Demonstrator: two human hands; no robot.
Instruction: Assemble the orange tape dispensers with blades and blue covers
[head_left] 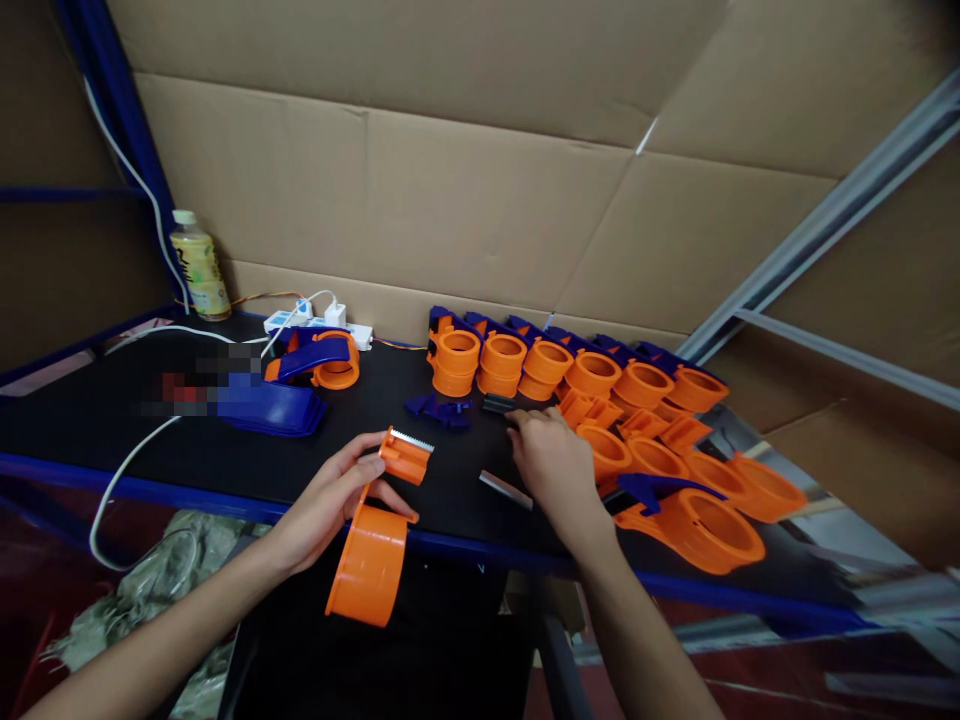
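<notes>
My left hand grips an orange tape dispenser frame by its upper end, with the ring hanging down over the table's front edge. A serrated metal blade lies along the top of that frame. My right hand is low over the table, fingers curled down beside small black pieces; its fingertips are partly hidden, so what they hold cannot be made out. Just left of that hand lies a loose metal strip. Small dark blue parts lie between the two hands, farther back.
Orange-and-blue tape dispensers stand in a row at the back, with more orange frames on the right. A blue-handled dispenser, stacked blue pieces, a power strip and a bottle occupy the left. A white cable hangs over the edge.
</notes>
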